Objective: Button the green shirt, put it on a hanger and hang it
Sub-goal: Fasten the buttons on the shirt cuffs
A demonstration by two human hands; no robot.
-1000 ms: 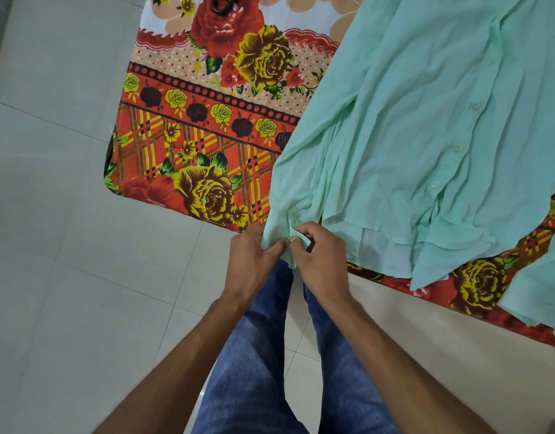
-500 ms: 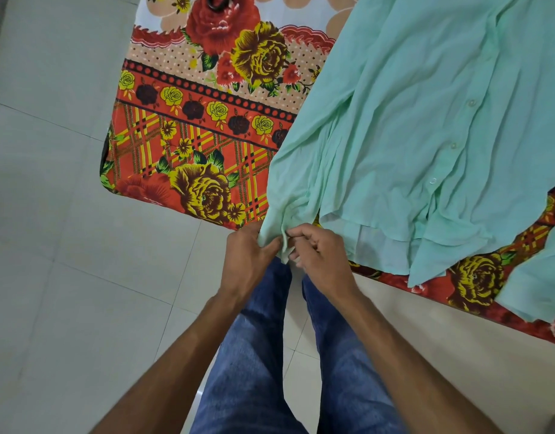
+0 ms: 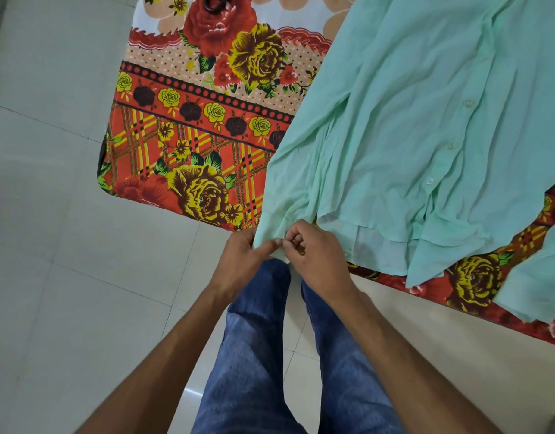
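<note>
The light green shirt (image 3: pixel 410 126) lies spread on a bed, its front placket with small buttons (image 3: pixel 430 181) running down the right side. One sleeve hangs toward me over the bed's near edge. My left hand (image 3: pixel 241 261) and my right hand (image 3: pixel 316 258) meet at the sleeve cuff (image 3: pixel 269 227). Both pinch the cuff fabric between thumb and fingers, thumbs nearly touching. What lies between the fingertips is hidden. A dark curved object (image 3: pixel 215 3), possibly a hanger hook, shows at the top edge.
The bed carries a red and yellow floral sheet (image 3: pixel 188 145) whose corner points left. Pale floor tiles (image 3: pixel 50 245) surround it. My legs in blue jeans (image 3: pixel 254 355) stand against the bed edge. The other sleeve (image 3: pixel 539 277) drapes at the right.
My hands have closed in tighter on the cuff, the left thumb now stretched across to the right fingers. The shirt body has barely shifted.
</note>
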